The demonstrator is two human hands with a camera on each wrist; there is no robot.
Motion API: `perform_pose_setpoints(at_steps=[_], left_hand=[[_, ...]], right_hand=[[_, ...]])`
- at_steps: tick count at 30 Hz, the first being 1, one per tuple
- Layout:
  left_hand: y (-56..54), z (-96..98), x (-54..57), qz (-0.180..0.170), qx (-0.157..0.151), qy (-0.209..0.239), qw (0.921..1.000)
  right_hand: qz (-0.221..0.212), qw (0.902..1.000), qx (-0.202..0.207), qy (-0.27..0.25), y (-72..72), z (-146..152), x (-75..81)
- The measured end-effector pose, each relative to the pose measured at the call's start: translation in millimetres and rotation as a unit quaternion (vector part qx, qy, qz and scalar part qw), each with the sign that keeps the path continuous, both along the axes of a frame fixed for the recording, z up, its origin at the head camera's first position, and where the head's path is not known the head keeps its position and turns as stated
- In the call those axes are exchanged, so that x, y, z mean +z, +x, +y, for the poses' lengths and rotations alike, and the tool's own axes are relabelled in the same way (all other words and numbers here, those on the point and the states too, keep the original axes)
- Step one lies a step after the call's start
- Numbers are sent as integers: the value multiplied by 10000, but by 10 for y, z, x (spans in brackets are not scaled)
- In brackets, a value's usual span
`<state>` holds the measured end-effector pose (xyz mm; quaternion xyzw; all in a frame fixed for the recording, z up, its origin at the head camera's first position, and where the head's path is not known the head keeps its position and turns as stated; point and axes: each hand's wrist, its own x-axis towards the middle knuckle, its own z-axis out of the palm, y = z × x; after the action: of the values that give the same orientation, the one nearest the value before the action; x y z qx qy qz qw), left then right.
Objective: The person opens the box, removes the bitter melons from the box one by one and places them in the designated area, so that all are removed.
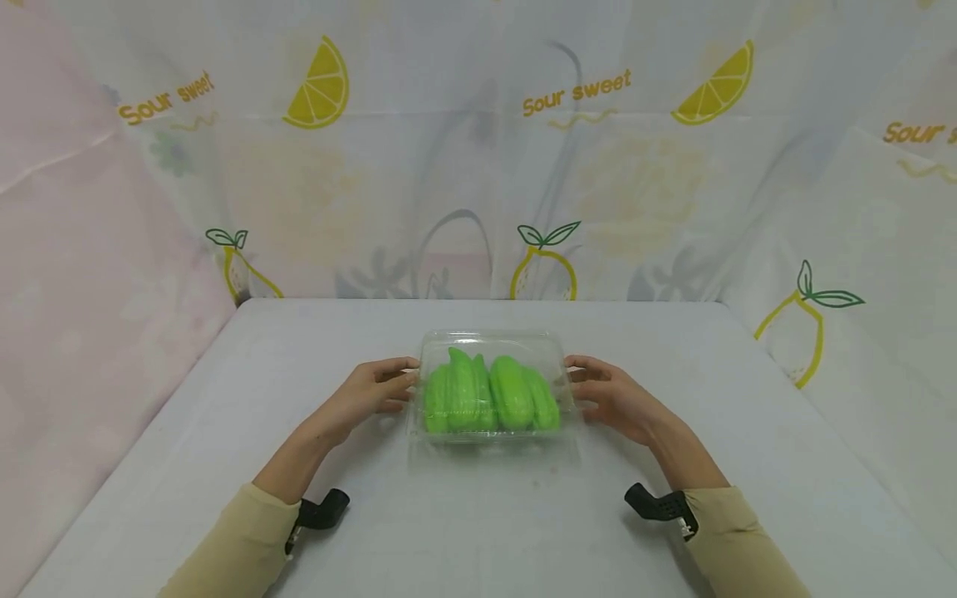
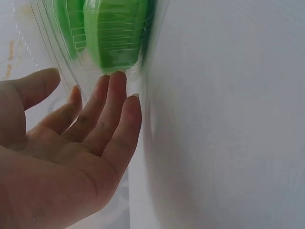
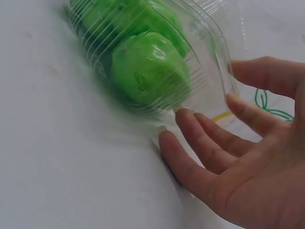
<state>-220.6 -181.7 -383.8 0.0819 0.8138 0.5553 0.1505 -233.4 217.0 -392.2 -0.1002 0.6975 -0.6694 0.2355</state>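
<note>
Bracketing the clear plastic box (image 1: 489, 336) of green gourd-like pieces (image 1: 512, 394) on the white tabletop (image 1: 478, 531), left hand (image 1: 366, 390) and right hand (image 1: 616, 399) rest loosely extended at opposite ends; gentle, matched pressure should prevent buckling.

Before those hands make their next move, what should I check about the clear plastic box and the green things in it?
1. Clear plastic box resting on the white table: ok.
2. Green vegetable-shaped pieces inside the box: ok, seen through its walls.
3. Left hand and right hand at opposite sides of the box: ok.
4. Fingers curled round the box for a firm hold: not ok; both hands look relaxed.
5. Box fastened shut: cannot tell; no fastening shows plainly.
</note>
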Motion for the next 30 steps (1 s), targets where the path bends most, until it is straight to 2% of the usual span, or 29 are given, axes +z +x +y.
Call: perform_pose_setpoints(at_steps=[8, 14, 17, 21, 24, 30], left_hand=[[-24, -83, 0, -453, -456, 148, 9978], [-38, -140, -14, -718, -860, 211, 9935], [-37, -148, -15, -882, -1015, 110, 9909], [-10, -116, -6, -951, -1226, -286, 9875], [15, -73, -5, -881, -1205, -464, 9877], [25, -28, -24, -819, -1005, -312, 9911]], right_hand=[[-97, 9953, 900, 349, -3, 132, 42], [-254, 9907, 1273, 403, 37, 168, 67], [-383, 9898, 1310, 397, 45, 159, 69], [-491, 9900, 1269, 384, 40, 136, 65], [-440, 9918, 1175, 257, 27, 98, 62], [-373, 9941, 1016, -102, 27, 47, 52]])
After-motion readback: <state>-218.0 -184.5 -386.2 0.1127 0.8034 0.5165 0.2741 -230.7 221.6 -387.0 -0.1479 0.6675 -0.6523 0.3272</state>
